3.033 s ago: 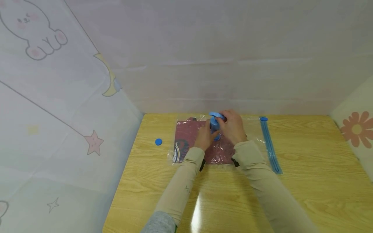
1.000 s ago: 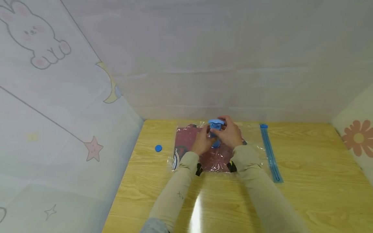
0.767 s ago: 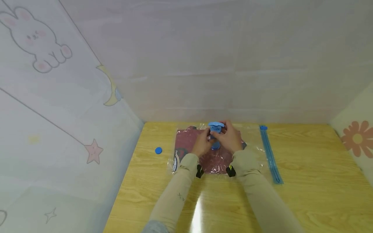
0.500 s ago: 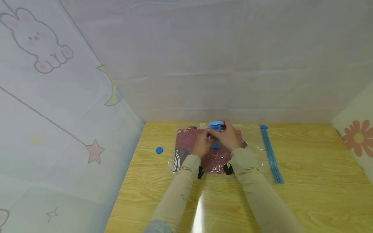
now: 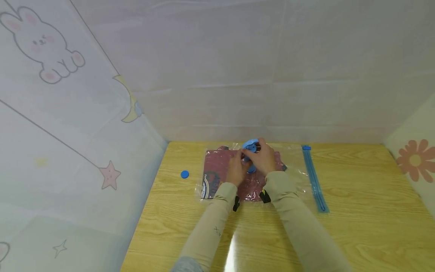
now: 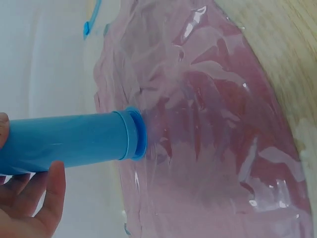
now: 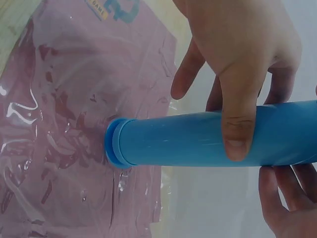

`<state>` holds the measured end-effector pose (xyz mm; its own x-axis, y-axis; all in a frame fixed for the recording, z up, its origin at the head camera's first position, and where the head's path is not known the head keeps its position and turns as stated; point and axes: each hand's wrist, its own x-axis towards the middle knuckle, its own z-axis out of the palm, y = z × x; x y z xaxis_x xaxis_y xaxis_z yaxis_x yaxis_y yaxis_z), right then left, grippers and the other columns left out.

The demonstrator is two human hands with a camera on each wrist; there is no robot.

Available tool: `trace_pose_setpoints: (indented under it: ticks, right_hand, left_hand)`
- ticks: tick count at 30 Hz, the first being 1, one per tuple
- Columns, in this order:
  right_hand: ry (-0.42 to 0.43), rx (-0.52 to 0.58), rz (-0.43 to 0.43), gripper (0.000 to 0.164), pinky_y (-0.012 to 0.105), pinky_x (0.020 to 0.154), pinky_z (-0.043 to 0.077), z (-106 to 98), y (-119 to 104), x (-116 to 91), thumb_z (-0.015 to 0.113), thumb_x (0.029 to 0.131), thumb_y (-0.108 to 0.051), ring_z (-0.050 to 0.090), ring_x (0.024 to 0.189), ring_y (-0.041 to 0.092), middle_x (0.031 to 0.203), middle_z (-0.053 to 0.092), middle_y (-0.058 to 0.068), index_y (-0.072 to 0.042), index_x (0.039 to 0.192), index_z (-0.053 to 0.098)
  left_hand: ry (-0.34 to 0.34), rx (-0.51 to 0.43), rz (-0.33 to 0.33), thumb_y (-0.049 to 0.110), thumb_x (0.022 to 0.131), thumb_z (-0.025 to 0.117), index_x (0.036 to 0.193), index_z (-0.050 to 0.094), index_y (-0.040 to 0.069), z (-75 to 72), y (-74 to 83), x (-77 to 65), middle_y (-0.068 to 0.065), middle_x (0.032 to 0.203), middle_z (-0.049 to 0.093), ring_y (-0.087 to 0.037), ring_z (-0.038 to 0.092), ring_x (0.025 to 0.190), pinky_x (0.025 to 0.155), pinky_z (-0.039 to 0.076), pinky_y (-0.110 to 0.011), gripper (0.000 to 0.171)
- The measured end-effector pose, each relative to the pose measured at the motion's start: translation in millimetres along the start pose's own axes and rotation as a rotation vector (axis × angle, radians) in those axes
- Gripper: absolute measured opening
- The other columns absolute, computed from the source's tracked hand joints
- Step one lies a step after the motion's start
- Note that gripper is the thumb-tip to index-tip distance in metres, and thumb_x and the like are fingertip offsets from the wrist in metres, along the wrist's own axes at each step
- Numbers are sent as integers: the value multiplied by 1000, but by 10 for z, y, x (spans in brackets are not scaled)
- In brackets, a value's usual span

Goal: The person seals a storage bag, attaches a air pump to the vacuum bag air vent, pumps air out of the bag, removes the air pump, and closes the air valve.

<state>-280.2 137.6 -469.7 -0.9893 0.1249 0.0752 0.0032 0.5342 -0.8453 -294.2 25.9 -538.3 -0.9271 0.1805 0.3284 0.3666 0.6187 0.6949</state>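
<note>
2 arms [image 5: 296, 217] reach forward; the left hand [image 5: 236, 168] wraps its grip round the blue pump [image 6: 74, 141]; the right hand [image 5: 267, 156] clasps it higher; it stands on a clear bag [image 5: 295, 162] holding maroon fabric [image 5: 215, 162].

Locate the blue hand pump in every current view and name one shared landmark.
Head: blue hand pump, slightly right of centre in the lower half, between left hand and right hand.
Left wrist: blue hand pump, from left edge almost to centre.
Right wrist: blue hand pump, from right edge past centre.
Shared landmark: dark-red fabric in the clear plastic bag.
</note>
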Motion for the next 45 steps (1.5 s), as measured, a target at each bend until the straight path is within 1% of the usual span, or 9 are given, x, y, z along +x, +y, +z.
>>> trace_pose_setpoints:
  ticks: [4, 8, 12, 15, 19, 23, 30, 35, 45]
  right_hand:
    - [-16, 11, -16, 48, 44, 79, 49, 1, 4, 5, 64, 80, -40, 57, 99, 31, 107, 57, 14, -10, 113, 46]
    - [-19, 24, -37, 41, 42, 79, 49, 1, 18, 7, 64, 80, -39, 57, 97, 28, 103, 58, 11, -11, 106, 50]
    - [-31, 25, -61, 38, 41, 80, 49, -32, 25, 30, 66, 79, -36, 57, 95, 27, 101, 58, 10, -9, 103, 52]
    - [-56, 48, -61, 35, 41, 82, 47, -71, 20, 41, 67, 79, -33, 56, 98, 27, 104, 57, 11, -9, 101, 54]
    - [-99, 79, -43, 31, 43, 85, 46, -115, 7, 32, 67, 79, -31, 54, 104, 29, 110, 56, 10, -12, 102, 57]
    - [-124, 65, -38, 34, 44, 86, 46, -145, -8, 23, 66, 80, -31, 53, 107, 29, 114, 57, 10, -14, 107, 57]
    - [-163, 133, 17, 55, 44, 93, 41, -154, -32, 38, 66, 81, -26, 49, 113, 30, 127, 49, 15, -8, 126, 39]
    - [-193, 144, 20, 55, 45, 96, 38, -154, -17, 41, 63, 83, -25, 45, 117, 32, 130, 45, 17, -5, 128, 37]
    - [-225, 127, -10, 53, 46, 99, 36, -144, 13, 36, 60, 85, -28, 41, 122, 31, 131, 44, 14, -9, 129, 39]
  left_hand:
    - [-28, -22, -37, 28, 82, 64, 124, 46, 14, -8, -20, 10, -9, 112, 63, -19, 62, 100, 85, 50, -30, 47]
    - [-107, -67, -90, 30, 84, 62, 125, 43, 15, -44, -33, 29, -9, 116, 60, -19, 59, 104, 86, 49, -30, 48]
    - [-161, -110, -114, 35, 83, 62, 121, 44, 17, -81, -30, 61, -8, 117, 58, -20, 55, 108, 88, 47, -34, 45]
    - [-179, -131, -111, 36, 83, 62, 121, 44, 19, -82, -35, 83, -7, 119, 56, -20, 52, 112, 89, 46, -36, 46]
    - [-208, -160, -85, 35, 84, 61, 128, 39, 21, -80, -34, 103, -4, 124, 54, -17, 51, 115, 88, 47, -33, 51]
    - [-237, -177, -61, 32, 86, 59, 132, 37, 22, -95, -29, 120, -2, 128, 52, -15, 49, 117, 89, 47, -32, 52]
    - [-265, -191, -41, 29, 87, 58, 135, 34, 22, -119, -40, 135, -2, 130, 50, -16, 48, 118, 91, 46, -32, 55]
    - [-255, -209, -12, 29, 87, 58, 135, 35, 21, -129, -47, 132, -4, 130, 50, -18, 49, 118, 90, 46, -31, 54]
    - [-275, -243, -56, 30, 87, 57, 135, 34, 23, -128, -57, 119, -1, 132, 48, -16, 47, 120, 90, 47, -32, 53]
